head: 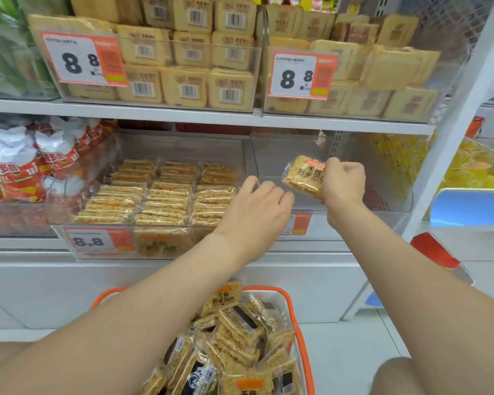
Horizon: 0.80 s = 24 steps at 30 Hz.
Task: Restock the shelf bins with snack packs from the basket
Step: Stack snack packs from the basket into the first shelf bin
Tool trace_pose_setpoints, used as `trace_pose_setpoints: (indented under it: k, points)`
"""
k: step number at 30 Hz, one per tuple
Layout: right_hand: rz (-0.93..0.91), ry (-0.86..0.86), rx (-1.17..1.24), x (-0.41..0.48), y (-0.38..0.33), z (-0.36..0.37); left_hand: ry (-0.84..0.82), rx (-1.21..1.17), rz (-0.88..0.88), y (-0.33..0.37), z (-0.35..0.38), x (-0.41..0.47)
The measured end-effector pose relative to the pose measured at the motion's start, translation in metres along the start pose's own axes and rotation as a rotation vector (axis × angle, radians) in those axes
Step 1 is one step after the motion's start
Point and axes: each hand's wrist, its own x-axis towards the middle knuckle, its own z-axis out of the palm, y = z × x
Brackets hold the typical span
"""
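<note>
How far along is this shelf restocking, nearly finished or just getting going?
Roughly midway, I'd judge. Done: the left bin holds tidy rows of packs. In hand: the right hand grips one snack pack at the right bin, which looks nearly empty; the left hand reaches to the left bin's edge. Left: the basket holds many more.

Single head-worn wide-angle view, facing forward and down, close to shelf bins (354,223), basket (291,305) below
</note>
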Motion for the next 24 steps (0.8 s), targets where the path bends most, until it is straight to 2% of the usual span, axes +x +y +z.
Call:
trace_pose_setpoints:
  k: [2,4,8,13,19,24]
  points:
    - [-0.050,-0.024,-0.086,0.003,0.005,0.001,-0.203,0.126,0.013,0.006,0.007,0.004]
    - [-0.144,-0.075,-0.195,0.006,0.010,0.001,-0.304,0.183,-0.020,0.010,0.008,0.006]
    - [-0.301,-0.183,-0.354,0.010,0.017,0.005,-0.235,0.078,-0.080,0.007,0.005,0.013]
    - [-0.436,-0.247,-0.386,0.011,0.020,0.011,-0.182,0.010,-0.112,-0.003,0.007,0.013]
    - [-0.440,-0.285,-0.448,0.011,0.012,0.016,-0.171,-0.042,-0.140,-0.014,-0.004,0.003]
    - [-0.392,-0.324,-0.571,0.006,0.008,0.019,-0.197,-0.035,-0.077,-0.004,-0.011,-0.017]
